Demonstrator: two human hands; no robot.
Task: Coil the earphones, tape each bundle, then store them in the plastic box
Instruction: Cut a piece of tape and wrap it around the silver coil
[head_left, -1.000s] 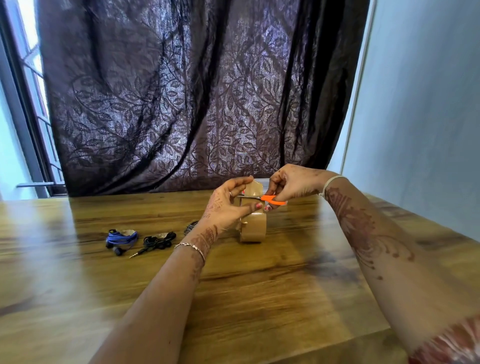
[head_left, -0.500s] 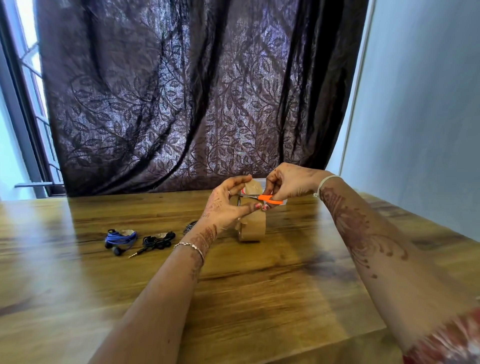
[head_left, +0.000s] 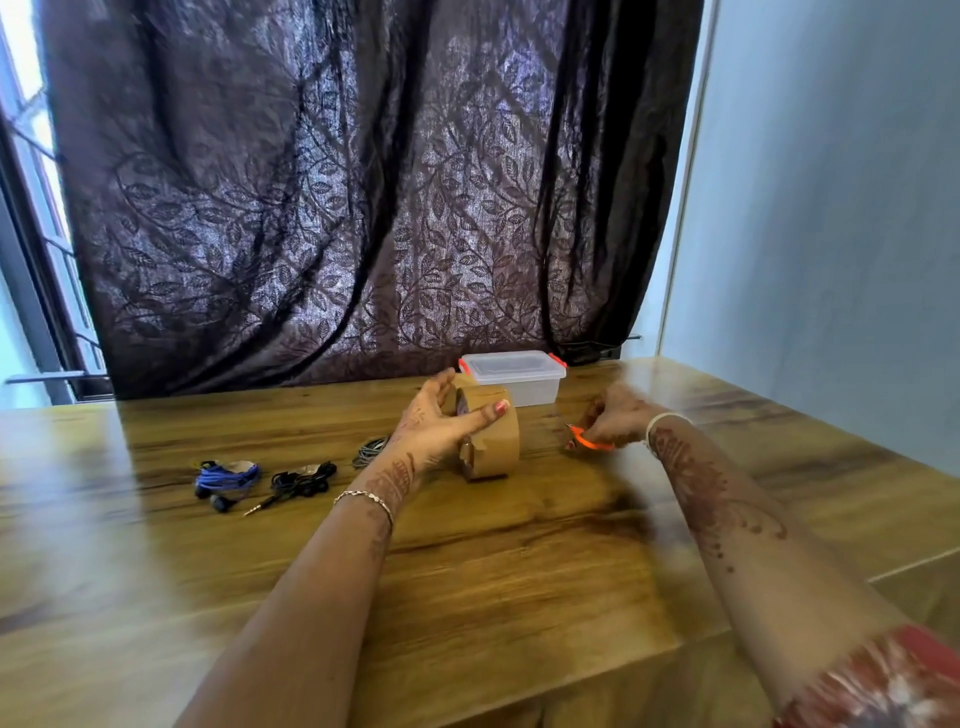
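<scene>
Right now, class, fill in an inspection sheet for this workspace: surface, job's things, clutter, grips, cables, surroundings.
Surface: wooden table, glossy.
Job's things: tape roll standing on edge; plastic box behind it, lid on; scissors, orange handles.
Clutter: nothing seen.
Grips: left grip holds the tape roll; right grip holds the scissors, blurred.
Cables: blue earphones and black earphones bundled at left; grey coil partly behind the left wrist.
Surroundings: dark curtain, window at left, pale wall at right.

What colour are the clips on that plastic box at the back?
Red-orange clips on the clear lidded plastic box; the head view shows them.
</scene>
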